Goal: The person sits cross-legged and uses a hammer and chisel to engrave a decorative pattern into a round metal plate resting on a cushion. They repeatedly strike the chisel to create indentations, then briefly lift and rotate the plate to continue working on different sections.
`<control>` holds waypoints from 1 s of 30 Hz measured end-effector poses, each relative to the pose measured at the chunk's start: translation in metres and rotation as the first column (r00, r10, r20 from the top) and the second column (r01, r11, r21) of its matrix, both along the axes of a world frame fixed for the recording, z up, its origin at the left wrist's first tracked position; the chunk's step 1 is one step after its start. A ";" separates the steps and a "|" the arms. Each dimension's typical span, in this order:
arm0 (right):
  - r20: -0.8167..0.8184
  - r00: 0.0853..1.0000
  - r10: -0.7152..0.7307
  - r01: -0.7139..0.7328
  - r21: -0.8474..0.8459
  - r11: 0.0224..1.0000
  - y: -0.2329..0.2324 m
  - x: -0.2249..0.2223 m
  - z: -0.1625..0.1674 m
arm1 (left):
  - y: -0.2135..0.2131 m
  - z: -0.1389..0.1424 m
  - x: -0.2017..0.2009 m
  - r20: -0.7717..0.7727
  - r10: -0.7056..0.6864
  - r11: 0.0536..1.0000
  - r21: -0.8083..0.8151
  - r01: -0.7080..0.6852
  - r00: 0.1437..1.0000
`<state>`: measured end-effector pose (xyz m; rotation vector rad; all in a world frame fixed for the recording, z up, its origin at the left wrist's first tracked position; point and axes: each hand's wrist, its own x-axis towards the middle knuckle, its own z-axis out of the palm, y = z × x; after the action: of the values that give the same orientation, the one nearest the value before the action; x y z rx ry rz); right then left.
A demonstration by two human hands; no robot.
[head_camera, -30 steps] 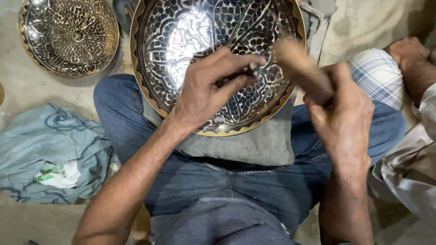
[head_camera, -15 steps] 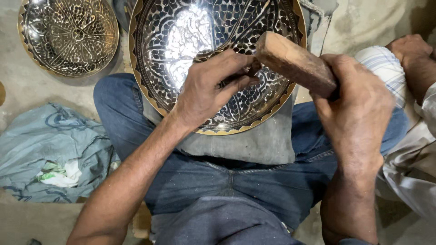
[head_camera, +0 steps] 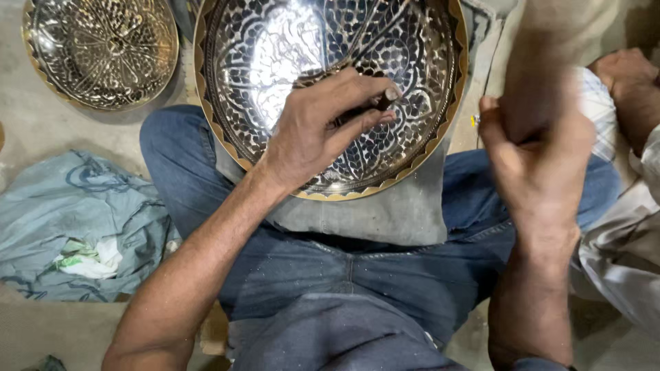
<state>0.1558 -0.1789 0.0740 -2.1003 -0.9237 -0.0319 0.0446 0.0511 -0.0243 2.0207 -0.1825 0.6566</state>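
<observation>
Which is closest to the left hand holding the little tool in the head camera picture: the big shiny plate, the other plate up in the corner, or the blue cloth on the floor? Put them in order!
From the left hand:
1. The big engraved plate, right under the hand, on the lap.
2. The smaller engraved plate, at the upper left on the floor.
3. The blue cloth, at the lower left on the floor.

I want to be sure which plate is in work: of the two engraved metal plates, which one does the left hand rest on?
The large plate with the golden scalloped rim, lying on the lap. The left hand rests on it; the smaller plate lies untouched on the floor.
</observation>
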 end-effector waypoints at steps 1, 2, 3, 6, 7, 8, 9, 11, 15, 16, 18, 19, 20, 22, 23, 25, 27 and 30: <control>0.221 0.975 0.021 0.023 -0.191 0.981 0.000 -0.001 0.002 | -0.001 -0.002 0.001 0.013 0.005 1.000 0.020 -0.005 1.000; 0.429 0.899 0.083 0.085 -0.358 0.930 0.001 -0.002 0.003 | 0.000 -0.003 0.002 0.034 0.012 0.999 0.048 -0.014 0.999; 0.593 0.785 0.182 0.180 -0.498 0.848 0.002 -0.003 0.003 | 0.000 -0.004 0.004 0.048 0.022 0.997 0.074 -0.026 0.999; 0.284 0.958 -0.030 0.097 -0.225 0.970 -0.001 -0.003 0.001 | 0.001 -0.004 0.004 0.006 0.019 0.999 0.040 -0.020 1.000; 0.294 0.956 -0.021 0.092 -0.228 0.969 -0.003 -0.002 -0.002 | 0.001 -0.004 0.004 0.008 0.026 0.998 0.057 -0.027 1.000; 0.471 0.877 0.097 0.112 -0.395 0.912 -0.007 0.000 -0.002 | 0.001 -0.002 0.004 0.005 0.032 0.997 0.071 -0.032 0.999; 0.602 0.761 0.240 0.166 -0.540 0.825 -0.010 0.002 -0.004 | 0.001 -0.001 0.004 0.001 0.037 0.996 0.083 -0.037 0.999; 0.425 0.898 0.117 0.027 -0.318 0.948 -0.013 0.004 -0.009 | 0.000 0.002 0.003 -0.035 0.032 0.999 0.043 -0.030 0.999; 0.154 0.988 -0.011 0.045 -0.218 0.975 -0.010 0.004 -0.011 | 0.001 0.005 0.002 -0.021 0.018 0.999 0.026 -0.018 1.000; 0.208 0.978 -0.011 0.067 -0.261 0.963 -0.007 0.003 -0.009 | 0.001 0.006 0.003 -0.002 0.024 0.998 0.055 -0.024 1.000; 0.536 0.832 0.145 0.137 -0.451 0.882 -0.004 0.001 -0.004 | 0.001 0.005 0.004 0.010 0.037 0.995 0.095 -0.037 0.999; 0.352 0.936 0.021 0.091 -0.298 0.950 -0.001 -0.002 -0.003 | 0.000 0.005 0.003 -0.012 0.031 0.997 0.069 -0.030 0.999; 0.138 0.988 -0.068 0.085 -0.118 0.989 0.000 -0.003 -0.003 | 0.000 0.005 0.002 -0.024 0.026 0.998 0.053 -0.025 0.999; 0.185 0.981 -0.050 0.079 -0.155 0.985 -0.001 -0.004 -0.005 | 0.000 0.005 0.001 -0.024 0.027 0.999 0.046 -0.025 0.999; 0.434 0.898 0.073 0.101 -0.365 0.925 -0.004 -0.001 -0.005 | 0.000 0.006 0.002 -0.009 0.031 0.998 0.057 -0.031 0.999; 0.448 0.889 0.093 0.117 -0.421 0.900 -0.010 0.003 -0.012 | 0.000 0.007 0.002 -0.015 0.048 0.996 0.078 -0.047 0.999; 0.130 0.990 -0.052 0.080 -0.218 0.973 -0.016 0.007 -0.020 | 0.000 0.007 0.001 -0.057 0.059 0.995 0.088 -0.054 0.997; 0.206 0.978 0.035 0.014 -0.228 0.973 -0.021 0.011 -0.024 | 0.000 0.006 0.002 -0.068 0.033 0.998 0.052 -0.029 0.997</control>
<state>0.1665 -0.1995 0.0502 -2.3380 -1.1081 -0.1498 0.0463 0.0513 -0.0184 2.0958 -0.1288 0.6061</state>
